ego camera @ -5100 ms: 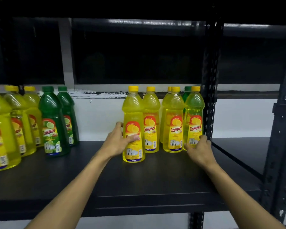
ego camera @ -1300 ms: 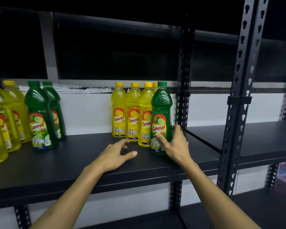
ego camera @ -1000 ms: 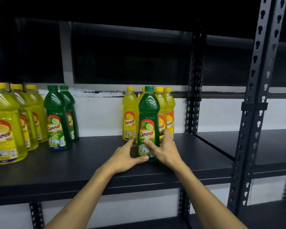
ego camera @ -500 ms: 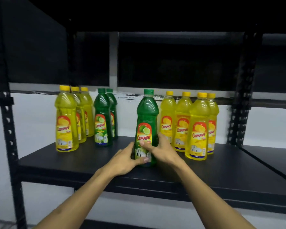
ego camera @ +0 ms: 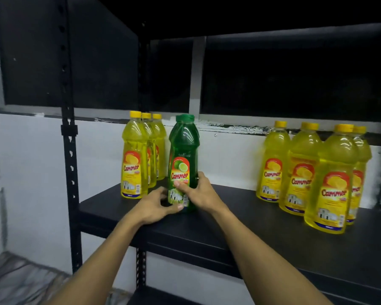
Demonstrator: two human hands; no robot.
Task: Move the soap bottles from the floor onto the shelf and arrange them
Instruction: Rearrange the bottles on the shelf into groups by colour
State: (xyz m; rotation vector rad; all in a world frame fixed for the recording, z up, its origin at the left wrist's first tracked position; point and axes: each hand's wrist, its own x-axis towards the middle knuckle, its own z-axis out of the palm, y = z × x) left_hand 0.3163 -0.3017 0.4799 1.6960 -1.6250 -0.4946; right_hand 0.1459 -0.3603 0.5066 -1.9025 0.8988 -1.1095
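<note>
A green soap bottle (ego camera: 183, 148) stands upright on the black shelf (ego camera: 240, 225), in front of other green bottles it mostly hides. My right hand (ego camera: 199, 193) grips its lower body from the right, thumb across the label. My left hand (ego camera: 156, 205) touches its base from the left with the fingers loosely bent. A row of three yellow bottles (ego camera: 134, 159) stands just left of it. Several more yellow bottles (ego camera: 306, 172) stand in a group at the right.
A black perforated upright post (ego camera: 69, 137) marks the shelf's left end, with a white wall behind. A lower shelf (ego camera: 163, 298) shows under the arms. Patterned floor (ego camera: 20, 280) lies at the bottom left. Bare shelf surface separates the green bottle and the right yellow group.
My right hand has slid the green bottle left along the shelf, away from the right yellow group, up to the green bottles beside the left yellow row. My left hand stayed at its base.
</note>
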